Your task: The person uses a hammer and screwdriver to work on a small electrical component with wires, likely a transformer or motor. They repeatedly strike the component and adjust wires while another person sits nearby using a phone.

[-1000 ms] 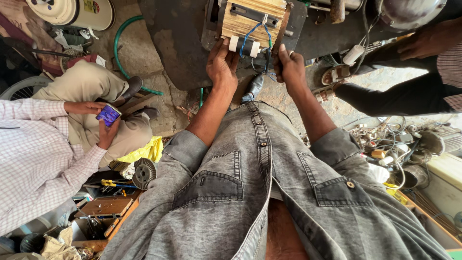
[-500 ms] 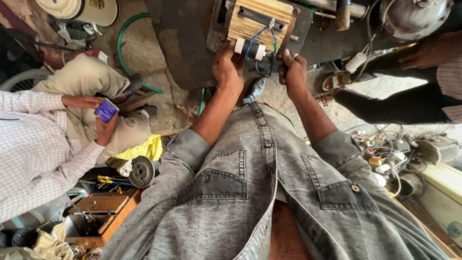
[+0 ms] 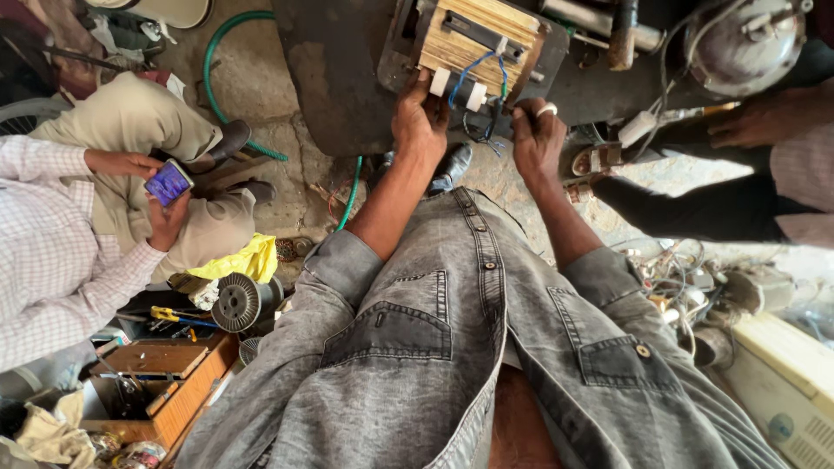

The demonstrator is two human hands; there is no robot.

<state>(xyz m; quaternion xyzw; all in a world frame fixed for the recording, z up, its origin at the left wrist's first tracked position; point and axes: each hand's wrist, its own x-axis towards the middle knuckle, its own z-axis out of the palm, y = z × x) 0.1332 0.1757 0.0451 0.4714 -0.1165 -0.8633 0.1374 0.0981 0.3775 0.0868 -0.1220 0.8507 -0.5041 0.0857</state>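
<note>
A yellowish wound transformer block (image 3: 479,39) with white terminals and blue wires sits on a dark metal plate (image 3: 347,78) in front of me. My left hand (image 3: 419,122) touches its lower left corner by a white terminal. My right hand (image 3: 537,139), with a ring on one finger, has its fingers curled around the dark wires hanging below the block. My grey denim shirt fills the lower part of the head view.
A person in a checked shirt sits at left holding a phone (image 3: 168,182). A wire spool (image 3: 238,302), a wooden toolbox (image 3: 165,373) and a green hose (image 3: 217,78) lie nearby. Another person's hand (image 3: 756,117) reaches in at right, by a round metal vessel (image 3: 747,39).
The view has shifted closer to the block. Both my hands stay at its lower edge, the right one now closed around the wires.
</note>
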